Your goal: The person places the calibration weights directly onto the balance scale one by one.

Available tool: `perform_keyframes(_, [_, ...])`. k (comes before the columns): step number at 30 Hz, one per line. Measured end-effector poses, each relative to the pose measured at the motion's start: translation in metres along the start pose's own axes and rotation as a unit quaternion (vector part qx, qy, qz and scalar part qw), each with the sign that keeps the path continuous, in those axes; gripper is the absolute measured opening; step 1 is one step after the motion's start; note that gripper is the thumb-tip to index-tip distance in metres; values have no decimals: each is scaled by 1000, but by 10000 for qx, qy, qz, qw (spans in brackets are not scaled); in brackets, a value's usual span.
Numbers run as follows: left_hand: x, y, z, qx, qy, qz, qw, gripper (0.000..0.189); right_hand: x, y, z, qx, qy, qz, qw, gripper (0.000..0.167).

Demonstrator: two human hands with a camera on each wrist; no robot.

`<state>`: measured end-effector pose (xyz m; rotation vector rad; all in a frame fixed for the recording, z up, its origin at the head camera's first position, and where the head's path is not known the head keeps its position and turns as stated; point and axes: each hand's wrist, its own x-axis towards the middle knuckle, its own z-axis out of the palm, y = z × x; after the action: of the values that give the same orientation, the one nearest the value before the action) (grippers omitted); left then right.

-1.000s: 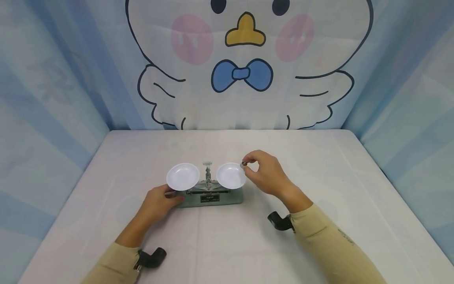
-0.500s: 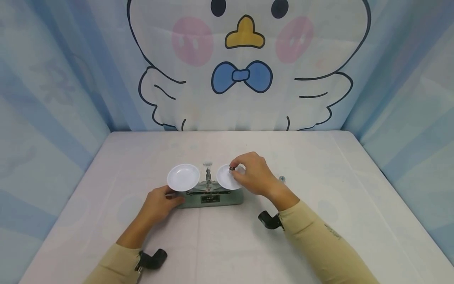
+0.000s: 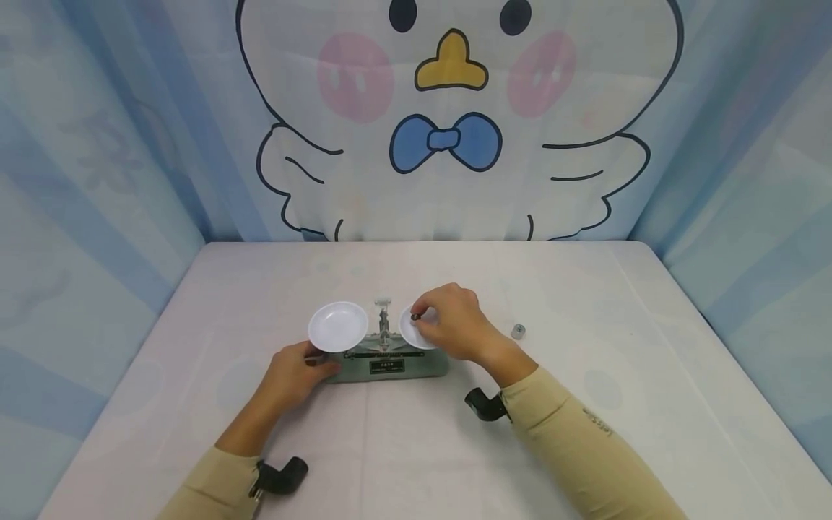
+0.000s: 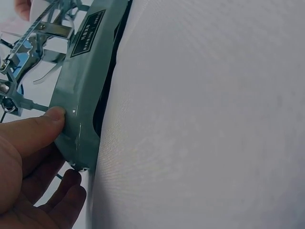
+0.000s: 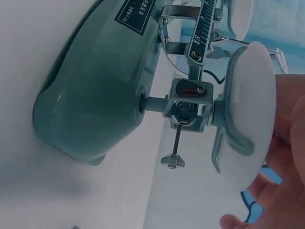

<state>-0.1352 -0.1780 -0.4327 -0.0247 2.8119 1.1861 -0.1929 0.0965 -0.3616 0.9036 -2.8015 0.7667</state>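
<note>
A balance scale (image 3: 425, 366) with a green base and two white pans stands mid-table. My left hand (image 3: 289, 374) holds the base's left end, thumb on the front, fingers round the end in the left wrist view. My right hand (image 3: 453, 323) pinches a small dark metal weight (image 3: 416, 316) over the right pan (image 3: 407, 334). Whether the weight touches the pan cannot be told. In the right wrist view that pan (image 5: 252, 114) hides the fingertips and weight. The left pan (image 3: 338, 326) holds nothing.
A small silvery metal weight (image 3: 518, 331) stands on the white-covered table (image 3: 390, 448), right of the right hand. Blue-and-white printed curtains (image 3: 84, 217) enclose the table at the back and sides. A knurled adjusting nut (image 5: 172, 161) sticks out at the scale's right end.
My right hand has moved left and slightly nearer, bringing the weight from the right pan's outer edge to over the pan. The second weight has come into view. The left hand stays put.
</note>
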Motion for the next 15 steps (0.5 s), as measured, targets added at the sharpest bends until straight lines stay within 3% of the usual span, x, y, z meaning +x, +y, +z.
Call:
perform_keyframes(4, [0,0,0,-36,10,1,10000,48,1,-1,0,42,-113,60,9999,16])
perform_keyframes(8, [-1,1,1,-69,8,11,10000,48,-1,1,-6,409,-231,402,9981,24])
perform_keyframes(15, [-2,1,0,-75,4,-49,10000,47,-13,17,-27,681,187,803,9943,31])
